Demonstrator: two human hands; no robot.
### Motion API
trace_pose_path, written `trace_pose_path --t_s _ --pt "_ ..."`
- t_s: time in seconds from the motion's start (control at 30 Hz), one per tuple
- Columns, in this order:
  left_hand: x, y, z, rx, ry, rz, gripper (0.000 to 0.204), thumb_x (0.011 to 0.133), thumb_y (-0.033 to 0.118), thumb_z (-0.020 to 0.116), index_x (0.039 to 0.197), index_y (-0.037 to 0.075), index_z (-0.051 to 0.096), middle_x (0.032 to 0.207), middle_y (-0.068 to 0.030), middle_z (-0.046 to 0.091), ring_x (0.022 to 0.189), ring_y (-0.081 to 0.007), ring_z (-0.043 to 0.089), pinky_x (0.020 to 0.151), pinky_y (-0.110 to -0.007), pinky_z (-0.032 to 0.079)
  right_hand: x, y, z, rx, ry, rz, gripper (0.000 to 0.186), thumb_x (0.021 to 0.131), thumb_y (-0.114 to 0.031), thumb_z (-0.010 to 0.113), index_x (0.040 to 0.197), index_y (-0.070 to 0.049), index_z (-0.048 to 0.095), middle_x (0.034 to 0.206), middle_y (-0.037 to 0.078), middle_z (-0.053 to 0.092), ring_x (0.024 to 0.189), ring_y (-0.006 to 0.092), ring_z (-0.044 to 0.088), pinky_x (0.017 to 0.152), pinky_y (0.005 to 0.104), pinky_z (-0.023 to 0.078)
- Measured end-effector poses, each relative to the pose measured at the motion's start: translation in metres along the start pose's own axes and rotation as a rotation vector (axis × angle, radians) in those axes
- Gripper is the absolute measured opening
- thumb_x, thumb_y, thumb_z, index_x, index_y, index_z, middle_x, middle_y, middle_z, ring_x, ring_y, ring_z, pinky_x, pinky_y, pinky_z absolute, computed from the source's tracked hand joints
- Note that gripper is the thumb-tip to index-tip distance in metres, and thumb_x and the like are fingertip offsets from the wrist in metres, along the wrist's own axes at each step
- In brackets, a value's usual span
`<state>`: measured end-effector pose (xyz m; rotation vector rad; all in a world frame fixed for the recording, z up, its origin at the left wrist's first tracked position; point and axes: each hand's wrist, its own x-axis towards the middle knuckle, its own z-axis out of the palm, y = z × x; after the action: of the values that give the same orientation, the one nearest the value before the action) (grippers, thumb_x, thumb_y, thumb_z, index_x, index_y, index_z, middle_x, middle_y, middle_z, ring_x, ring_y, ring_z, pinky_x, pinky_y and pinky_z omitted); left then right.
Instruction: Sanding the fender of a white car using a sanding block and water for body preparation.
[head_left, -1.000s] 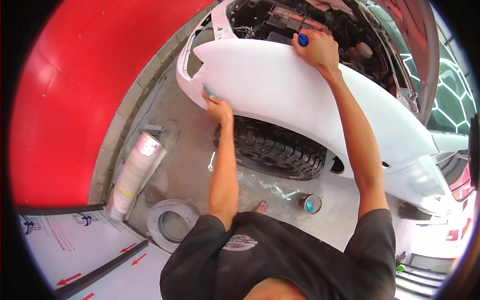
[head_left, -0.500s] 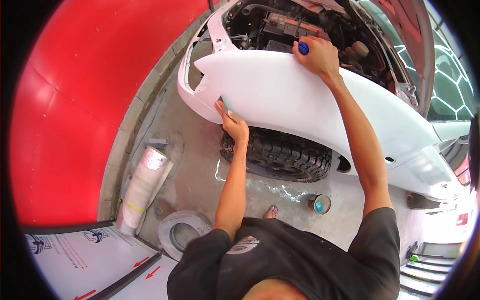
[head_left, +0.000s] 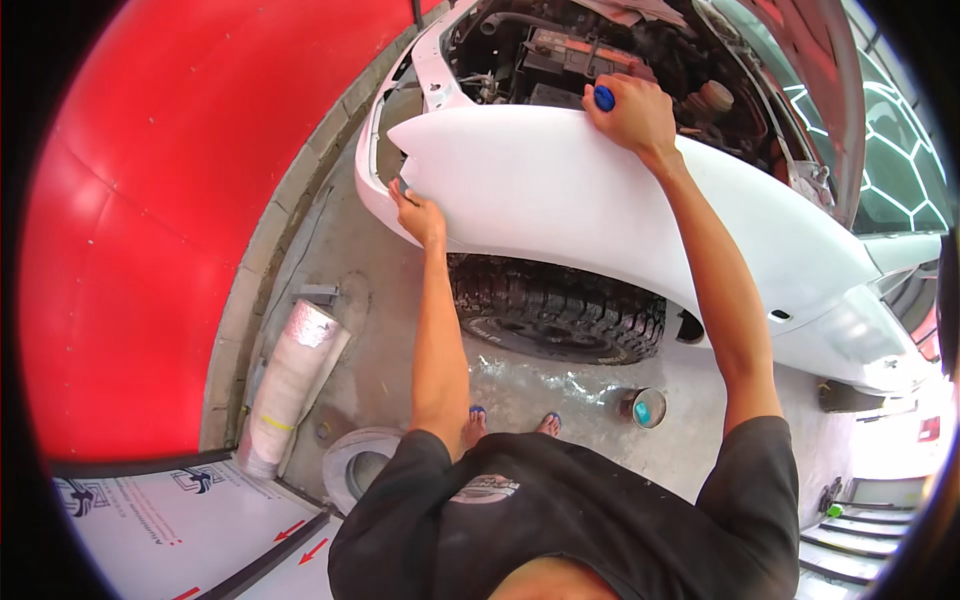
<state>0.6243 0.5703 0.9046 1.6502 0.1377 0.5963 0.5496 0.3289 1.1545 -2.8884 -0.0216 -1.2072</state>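
Observation:
A white car fender [head_left: 540,180] stretches across the view in front of me. My left hand [head_left: 422,217] is at its front end, beside the notched edge. Its fingers are closed on a thin grey-green pad [head_left: 407,186], of which only a small dark part shows. Higher up and to the right, my right hand [head_left: 638,115] rests at the fender's top edge beside the engine bay. It is wrapped round a blue round-ended object [head_left: 604,98]; the rest of that object is hidden in the fist.
The open engine bay holds a battery [head_left: 575,62]. Below the fender is a knobbly tyre [head_left: 560,310]. On the wet floor stand a can [head_left: 648,408] with something turquoise in it, a foil-like roll [head_left: 285,390] and a grey ring [head_left: 350,465]. A red wall [head_left: 150,230] rises at the left.
My left hand has moved left and slightly up along the fender to its front edge, taking the pad along. My right hand has stayed nearly in place. A second foot now shows below.

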Motion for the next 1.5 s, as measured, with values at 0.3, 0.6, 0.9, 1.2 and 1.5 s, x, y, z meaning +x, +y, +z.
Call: trace_pose_path --t_s 0.3,0.6,0.9,1.2,1.5 --pt "-0.020 0.019 0.011 0.016 -0.005 0.360 0.050 0.101 0.008 0.044 0.147 -0.009 0.037 0.155 -0.0305 0.032 0.147 -0.0434 0.026 0.121 -0.047 0.023 0.001 0.000 -0.001 -0.013 -0.012 0.002 0.024 0.086 -0.033 0.063 0.080 -0.011 0.072 0.077 0.008 0.069 0.072 0.0323 0.068 0.064 0.0434 0.054" --pt "-0.017 0.043 0.017 0.007 -0.044 0.380 0.048 0.104 0.012 0.040 0.148 -0.007 0.037 0.156 -0.0281 0.032 0.148 -0.0409 0.028 0.121 -0.045 0.024 0.002 0.003 0.000 0.012 -0.017 -0.005 0.023 0.086 -0.032 0.064 0.078 -0.011 0.072 0.075 0.009 0.069 0.071 0.0324 0.068 0.064 0.0441 0.054" --pt "-0.017 0.056 0.024 0.035 0.004 0.500 0.047 0.102 0.008 0.040 0.147 -0.008 0.039 0.155 -0.0300 0.033 0.147 -0.0412 0.028 0.121 -0.045 0.024 0.000 0.005 0.002 0.035 0.024 -0.026 0.022 0.084 -0.030 0.065 0.077 -0.010 0.072 0.075 0.009 0.069 0.070 0.0323 0.067 0.063 0.0438 0.053" --pt "0.013 0.067 0.032 0.065 -0.030 0.396 0.051 0.103 0.014 0.041 0.151 -0.006 0.034 0.157 -0.0280 0.031 0.150 -0.0414 0.023 0.123 -0.051 0.015 0.000 0.005 -0.001 0.043 0.034 -0.027 0.022 0.084 -0.030 0.065 0.076 -0.011 0.072 0.075 0.009 0.069 0.070 0.0326 0.067 0.064 0.0437 0.054" --pt "0.035 0.076 0.033 0.209 -0.147 0.313 0.055 0.106 0.024 0.035 0.154 -0.002 0.029 0.161 -0.0221 0.027 0.152 -0.0395 0.016 0.123 -0.052 0.010 -0.001 0.013 0.008 0.026 0.027 -0.020 0.025 0.087 -0.034 0.065 0.077 -0.011 0.071 0.074 0.008 0.068 0.067 0.0335 0.066 0.061 0.0431 0.054"
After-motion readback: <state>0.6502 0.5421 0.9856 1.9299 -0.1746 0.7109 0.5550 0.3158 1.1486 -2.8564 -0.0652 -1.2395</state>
